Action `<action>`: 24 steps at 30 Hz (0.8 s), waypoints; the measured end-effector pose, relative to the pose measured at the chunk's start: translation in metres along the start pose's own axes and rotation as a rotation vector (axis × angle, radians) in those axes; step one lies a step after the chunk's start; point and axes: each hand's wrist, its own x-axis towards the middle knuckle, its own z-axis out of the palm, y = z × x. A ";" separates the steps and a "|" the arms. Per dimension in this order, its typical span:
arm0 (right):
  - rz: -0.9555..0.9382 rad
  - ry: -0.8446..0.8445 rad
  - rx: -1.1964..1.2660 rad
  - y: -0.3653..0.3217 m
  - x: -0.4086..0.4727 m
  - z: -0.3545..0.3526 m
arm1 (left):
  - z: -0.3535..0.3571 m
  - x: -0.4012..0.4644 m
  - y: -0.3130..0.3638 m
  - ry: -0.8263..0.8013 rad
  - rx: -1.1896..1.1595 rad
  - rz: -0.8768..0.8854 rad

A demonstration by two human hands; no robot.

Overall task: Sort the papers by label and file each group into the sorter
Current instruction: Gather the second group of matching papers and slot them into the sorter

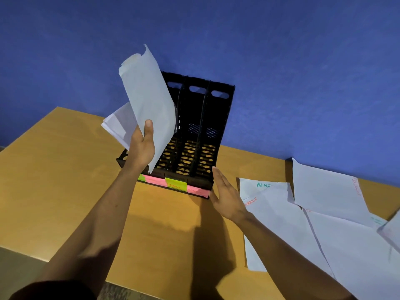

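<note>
my left hand (141, 146) grips a sheaf of white paper sheets (147, 100) above the leftmost slot of the black plastic slotted sorter (201, 135) on the tan wooden table (65, 169). my right hand (225, 193), fingers straight, rests against the sorter's right front corner. more white labelled papers (324, 213) lie scattered at right.

I count one black sorter (195, 135) of three slots, two hands, one held sheaf of papers (147, 105), some five loose sheets (324, 224) right, one table (54, 180).
</note>
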 end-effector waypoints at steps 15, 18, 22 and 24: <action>0.018 -0.069 -0.055 -0.002 0.002 0.003 | 0.025 0.019 -0.028 -0.072 0.053 0.010; 0.010 -0.074 -0.053 -0.003 0.001 0.003 | 0.031 0.024 -0.033 -0.042 0.164 -0.047; 0.009 -0.086 -0.062 -0.003 0.001 0.001 | 0.035 0.023 -0.040 -0.045 0.216 -0.011; 0.015 -0.090 -0.077 -0.002 0.001 0.001 | 0.036 0.020 -0.049 -0.068 0.201 0.001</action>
